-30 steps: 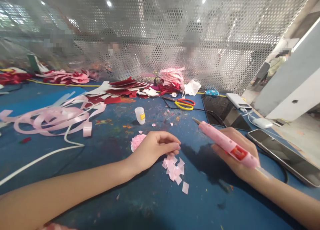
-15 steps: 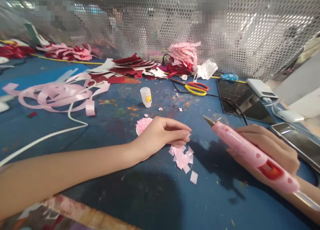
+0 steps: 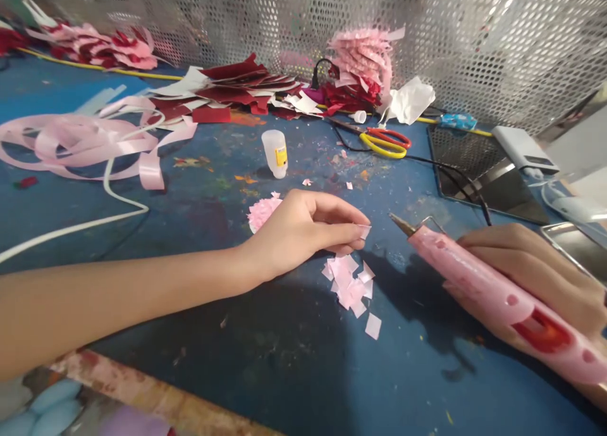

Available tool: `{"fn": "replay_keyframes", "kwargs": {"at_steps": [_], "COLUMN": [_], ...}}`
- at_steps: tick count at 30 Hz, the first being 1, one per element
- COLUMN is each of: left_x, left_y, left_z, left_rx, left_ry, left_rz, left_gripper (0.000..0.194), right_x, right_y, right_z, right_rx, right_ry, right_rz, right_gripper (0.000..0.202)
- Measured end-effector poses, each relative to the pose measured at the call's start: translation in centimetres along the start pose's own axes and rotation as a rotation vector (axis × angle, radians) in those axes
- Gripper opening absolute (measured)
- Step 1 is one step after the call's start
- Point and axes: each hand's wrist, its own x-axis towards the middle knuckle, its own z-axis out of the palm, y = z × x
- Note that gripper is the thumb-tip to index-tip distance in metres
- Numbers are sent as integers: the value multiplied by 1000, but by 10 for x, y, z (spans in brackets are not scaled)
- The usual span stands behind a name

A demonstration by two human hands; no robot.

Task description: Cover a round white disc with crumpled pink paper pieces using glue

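Note:
My left hand (image 3: pixel 308 227) is closed in a pinch, with a small pale pink square (image 3: pixel 364 231) between thumb and fingertips. Just below it lies a loose pile of similar pink squares (image 3: pixel 349 284), one of them apart. Behind the wrist, partly hidden, sits a round pink ruffled piece (image 3: pixel 263 212) with a white edge. A pink glue gun (image 3: pixel 484 284) with a metal nozzle and a red part is gripped in my right hand (image 3: pixel 535 259). Its nozzle points left toward the pinched square, without touching it.
A small bottle with a yellow label (image 3: pixel 275 154) stands mid-table. Behind are scissors (image 3: pixel 384 142), red and white sheets (image 3: pixel 237 88) and a pink ruffled bundle (image 3: pixel 363 56). Pink ribbon (image 3: pixel 85 138) and a white cable (image 3: pixel 71 230) lie left; a dark tablet (image 3: pixel 484 170) lies right.
The view has tilted down, so the table things sit higher in it. The pinched pink square shows more clearly at my left fingertips. Both hands keep their holds.

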Motion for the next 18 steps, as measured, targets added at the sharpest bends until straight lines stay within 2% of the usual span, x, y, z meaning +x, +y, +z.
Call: {"fn": "replay_keyframes", "kwargs": {"at_steps": [3, 7, 12, 18], "left_x": [1, 2, 1, -1], "left_y": [2, 3, 4, 6], "left_z": [1, 2, 3, 6], "left_rx": [35, 84, 138, 162], "left_ry": [9, 23, 33, 29], "left_rz": [-1, 3, 5, -2], "left_gripper": [12, 8, 9, 11], "right_x": [0, -5, -8, -6], "right_y": [2, 4, 4, 2], "right_z": [-1, -1, 2, 2], "right_rx": [-26, -68, -49, -60], "right_ry": [-56, -42, -68, -71], "right_rz": [4, -55, -95, -95], "right_gripper": [17, 11, 23, 24]}}
